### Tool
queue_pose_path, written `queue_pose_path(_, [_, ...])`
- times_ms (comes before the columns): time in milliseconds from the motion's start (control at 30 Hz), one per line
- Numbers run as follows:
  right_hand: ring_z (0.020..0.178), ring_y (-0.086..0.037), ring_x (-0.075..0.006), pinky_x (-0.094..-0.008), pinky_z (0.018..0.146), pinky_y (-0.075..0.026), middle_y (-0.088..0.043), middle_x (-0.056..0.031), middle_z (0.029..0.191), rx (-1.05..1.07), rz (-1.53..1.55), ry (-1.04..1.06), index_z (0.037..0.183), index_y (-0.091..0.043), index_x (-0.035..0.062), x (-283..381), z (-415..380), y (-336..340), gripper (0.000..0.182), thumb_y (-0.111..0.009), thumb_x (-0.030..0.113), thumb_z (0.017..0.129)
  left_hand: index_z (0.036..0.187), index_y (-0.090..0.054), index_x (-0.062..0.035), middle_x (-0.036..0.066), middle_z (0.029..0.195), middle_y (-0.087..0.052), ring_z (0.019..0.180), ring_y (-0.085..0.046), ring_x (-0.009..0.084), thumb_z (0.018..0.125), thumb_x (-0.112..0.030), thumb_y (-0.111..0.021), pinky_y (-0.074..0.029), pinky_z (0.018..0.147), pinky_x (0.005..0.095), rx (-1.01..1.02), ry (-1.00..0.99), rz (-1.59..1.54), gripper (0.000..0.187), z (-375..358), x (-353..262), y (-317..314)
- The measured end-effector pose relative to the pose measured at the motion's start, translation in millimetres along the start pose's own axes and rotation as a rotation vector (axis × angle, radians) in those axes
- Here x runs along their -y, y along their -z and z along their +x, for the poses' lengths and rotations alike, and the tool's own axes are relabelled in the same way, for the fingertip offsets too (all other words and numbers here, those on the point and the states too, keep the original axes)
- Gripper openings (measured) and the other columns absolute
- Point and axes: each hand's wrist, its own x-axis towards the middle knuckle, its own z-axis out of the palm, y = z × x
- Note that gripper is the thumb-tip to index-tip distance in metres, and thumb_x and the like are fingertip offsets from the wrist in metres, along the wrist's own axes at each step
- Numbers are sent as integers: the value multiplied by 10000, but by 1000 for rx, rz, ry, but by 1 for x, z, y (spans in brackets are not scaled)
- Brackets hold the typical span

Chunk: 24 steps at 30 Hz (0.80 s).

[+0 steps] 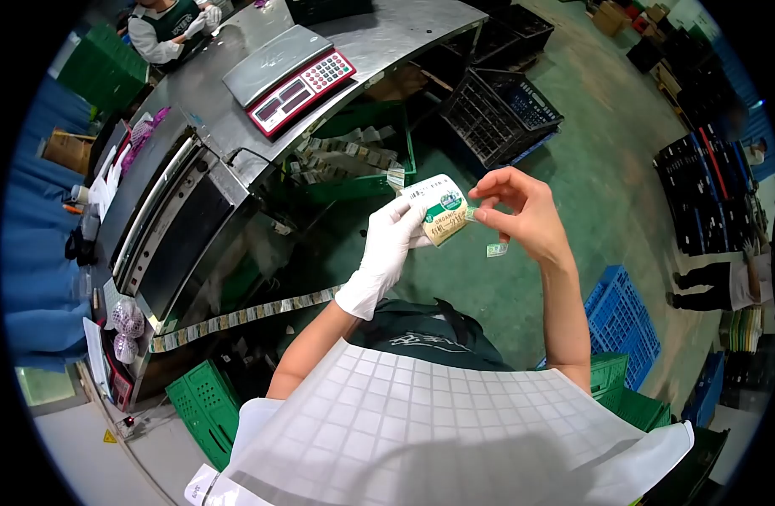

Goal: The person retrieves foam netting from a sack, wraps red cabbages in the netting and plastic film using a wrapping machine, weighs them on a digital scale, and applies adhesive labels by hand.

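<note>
My left hand (pixel 387 244), in a white glove, grips a cream and green printed label (pixel 440 221) marked "ORGANIC" between thumb and fingers. At the label's right edge is my bare right hand (pixel 522 211), thumb and forefinger pinched together on a small green sticker (pixel 471 214). A second green-and-white sticker (pixel 496 250) shows just below that hand. Behind my left hand, a green crate (pixel 411 139) holds a heap of label strip (pixel 349 156). Another long strip of printed labels (pixel 244 316) runs from the bench's lower left toward my left forearm.
On the steel table (pixel 404 27) stands a red-framed scale (pixel 299 80). A black sealing-type machine (pixel 181 223) is at left. Black crates (pixel 497 118) lie beyond my right hand. A blue pallet (pixel 623 325) and green crates (pixel 203 405) flank me. Other people (pixel 164 29) are farther off.
</note>
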Motion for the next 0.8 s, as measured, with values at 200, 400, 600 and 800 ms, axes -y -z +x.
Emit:
queue_pose_path(200, [691,-573,-65,-211,482,-466,-607,-25,770,98,-307,9,816,-525,19,19,5,-8,209,-654,-21,656,1155,-520,-30,38,951,-619,728,-608,84,882,-217,-508,-487,596,200,-51,-13,55,331,1,-10,4])
queue_pose_path(400, [717,-582,-61,-202,379,-434,-613,-24,765,203,-410,167,820,-499,21,15,9,-13,231,-661,-26,662,1149,-511,-18,64,952,-618,755,-626,114,887,-216,-490,-517,599,219,-38,-25,6,329,0,-17,4])
queue_pose_path(600, [663,-618,-163,-258,618,-489,-608,-85,713,213,-446,267,811,-495,-5,9,15,-25,253,-662,-57,628,1148,-506,-13,73,959,-616,779,-632,132,896,-198,-469,-526,615,229,-22,-20,44,315,1,-21,6])
queue_pose_path(800, [670,-613,-134,-241,613,-486,-600,-52,706,192,-512,263,804,-506,2,5,19,-31,240,-665,-46,629,1151,-502,-10,78,961,-616,765,-633,132,896,-189,-469,-526,603,230,-23,-7,17,313,3,-21,13])
